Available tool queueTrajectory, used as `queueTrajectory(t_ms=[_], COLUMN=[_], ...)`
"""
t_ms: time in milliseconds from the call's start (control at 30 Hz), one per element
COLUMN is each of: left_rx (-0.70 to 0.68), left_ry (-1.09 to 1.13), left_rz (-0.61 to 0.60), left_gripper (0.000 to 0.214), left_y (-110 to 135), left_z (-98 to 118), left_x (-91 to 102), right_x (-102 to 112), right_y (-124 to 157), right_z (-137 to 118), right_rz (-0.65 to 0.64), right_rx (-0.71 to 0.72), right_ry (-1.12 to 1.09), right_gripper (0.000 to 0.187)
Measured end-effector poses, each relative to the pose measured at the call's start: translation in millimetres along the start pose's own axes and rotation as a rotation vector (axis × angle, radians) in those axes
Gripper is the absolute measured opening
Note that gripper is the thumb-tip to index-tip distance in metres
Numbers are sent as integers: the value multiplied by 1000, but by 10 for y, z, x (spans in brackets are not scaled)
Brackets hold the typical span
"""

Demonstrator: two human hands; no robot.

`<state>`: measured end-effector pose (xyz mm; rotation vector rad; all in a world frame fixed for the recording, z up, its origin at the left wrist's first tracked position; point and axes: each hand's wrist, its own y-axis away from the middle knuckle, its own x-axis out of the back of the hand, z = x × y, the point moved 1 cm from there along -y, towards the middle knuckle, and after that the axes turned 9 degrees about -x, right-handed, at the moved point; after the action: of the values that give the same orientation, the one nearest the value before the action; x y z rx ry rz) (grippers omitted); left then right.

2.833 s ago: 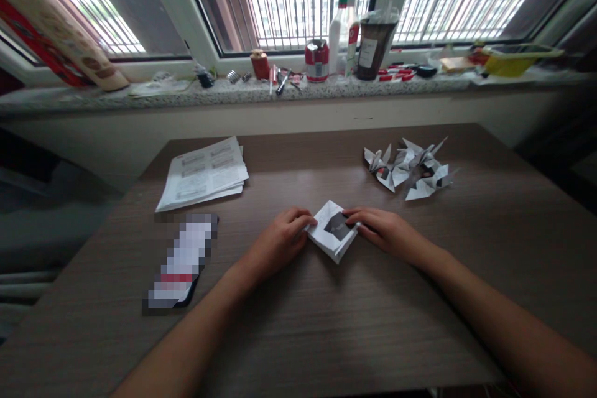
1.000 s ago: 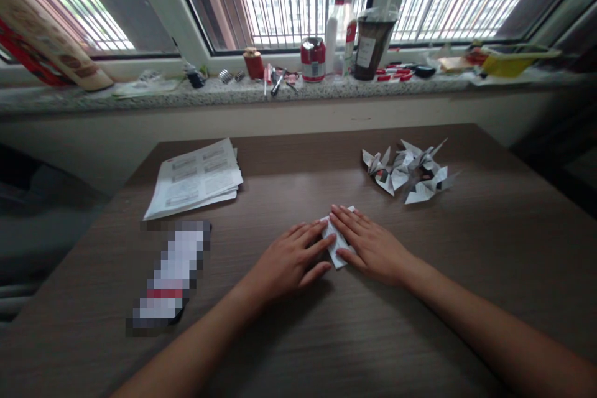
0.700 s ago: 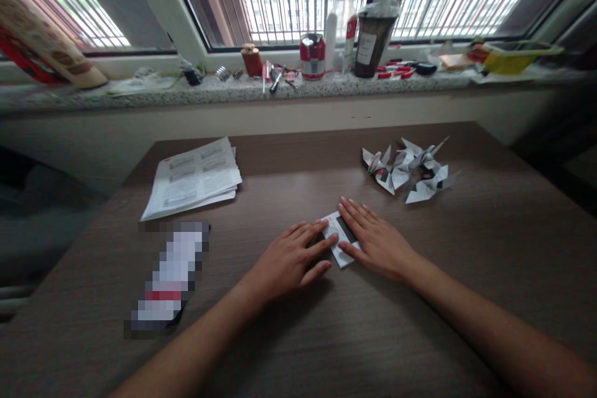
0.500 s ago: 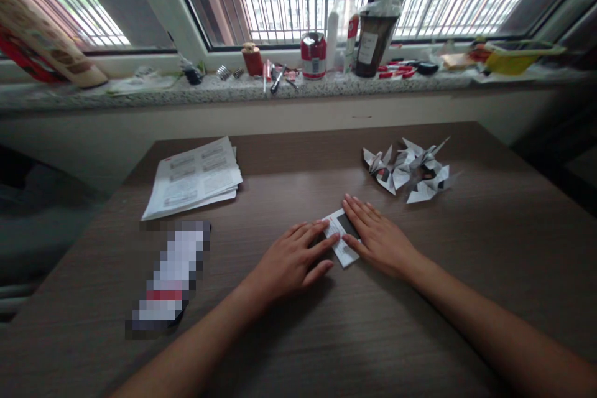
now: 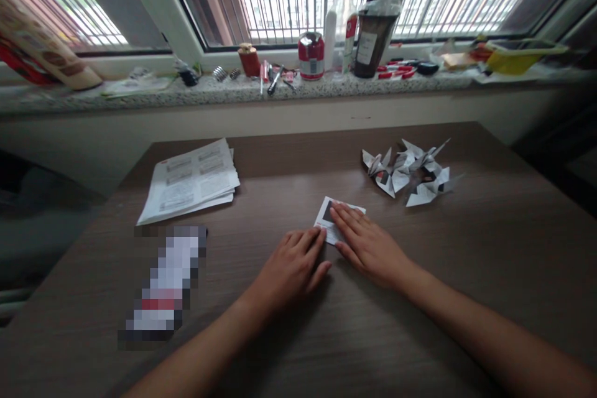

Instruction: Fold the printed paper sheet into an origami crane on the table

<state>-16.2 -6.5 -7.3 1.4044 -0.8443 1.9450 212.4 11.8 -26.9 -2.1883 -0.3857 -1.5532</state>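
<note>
A small folded piece of printed paper [image 5: 328,214] lies flat on the brown wooden table [image 5: 489,242]. My right hand [image 5: 368,245] rests palm down on it, fingers stretched out and covering its right part. My left hand [image 5: 293,267] lies flat on the table just left of the paper, with its fingertips touching the paper's lower edge. Neither hand grips anything.
A pile of several folded paper cranes [image 5: 410,171] sits at the back right of the table. A stack of printed sheets [image 5: 189,180] lies at the back left, a blurred flat object [image 5: 163,286] nearer on the left. Bottles, a red can [image 5: 311,56] and small items line the windowsill.
The paper was a diamond held by both hands' fingertips; it has been pressed flat. My right hand has slid over it, and the paper has turned and shifted slightly away from me.
</note>
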Motion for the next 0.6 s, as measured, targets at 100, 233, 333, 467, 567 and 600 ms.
queueTrajectory(t_ms=[100, 233, 333, 467, 567, 600], left_rx=[-15, -12, -20, -23, -34, -36], left_ry=[10, 11, 26, 44, 36, 31], left_rz=[12, 7, 16, 13, 15, 13], left_gripper=[54, 52, 50, 50, 51, 51], left_y=[1, 3, 5, 9, 14, 17], left_z=[6, -8, -21, -28, -37, -42], left_x=[-40, -52, -23, 10, 8, 4], right_x=[-57, -82, -82, -88, -103, -108], right_y=[-9, -11, -6, 0, 3, 4], right_z=[-13, -7, -23, -36, -30, -27], right_rz=[-32, -63, -64, -48, -38, -34], right_rx=[11, -9, -22, -32, -32, -31], right_ry=[13, 43, 54, 39, 28, 28], right_gripper=[67, 62, 62, 63, 65, 66])
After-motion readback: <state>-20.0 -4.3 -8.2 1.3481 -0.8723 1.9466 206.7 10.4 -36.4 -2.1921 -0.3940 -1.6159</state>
